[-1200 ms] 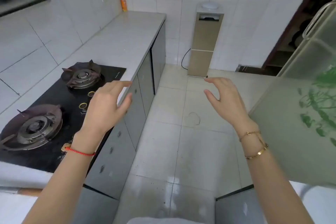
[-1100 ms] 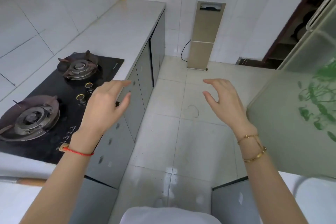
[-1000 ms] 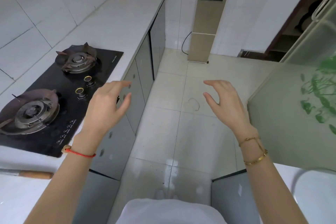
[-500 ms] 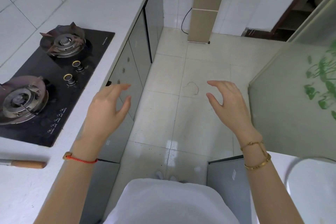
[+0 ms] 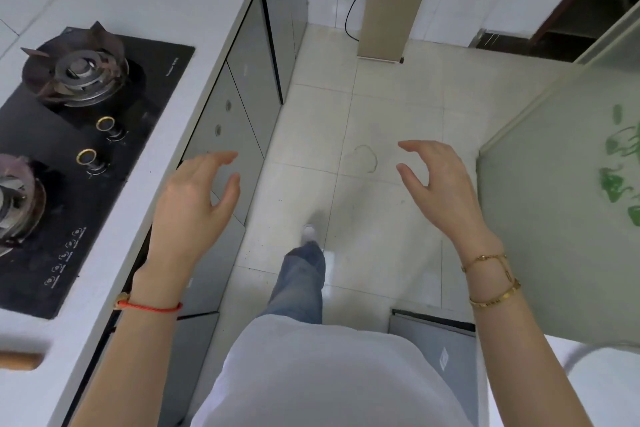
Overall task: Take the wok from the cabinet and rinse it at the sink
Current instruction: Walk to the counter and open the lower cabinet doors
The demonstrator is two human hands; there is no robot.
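Note:
No wok is in sight. Grey cabinet doors (image 5: 239, 135) run below the white counter (image 5: 166, 10) on the left, all closed. My left hand (image 5: 194, 204) hovers in the air in front of those doors, fingers loosely spread, holding nothing. My right hand (image 5: 443, 191) hovers over the floor, fingers relaxed and empty too. Neither hand touches anything. A curved white rim (image 5: 575, 362), perhaps the sink, shows at the bottom right, mostly cut off.
A black gas hob (image 5: 79, 135) with two burners sits in the counter. A wooden handle (image 5: 20, 360) lies at the left edge. A fridge (image 5: 561, 204) with green print stands on the right, a tall beige appliance (image 5: 388, 10) at the far wall. Tiled floor (image 5: 346, 184) lies between.
The view has tilted further down and moved forward; my leg now steps out over the floor. Both hands keep the same raised, empty pose.

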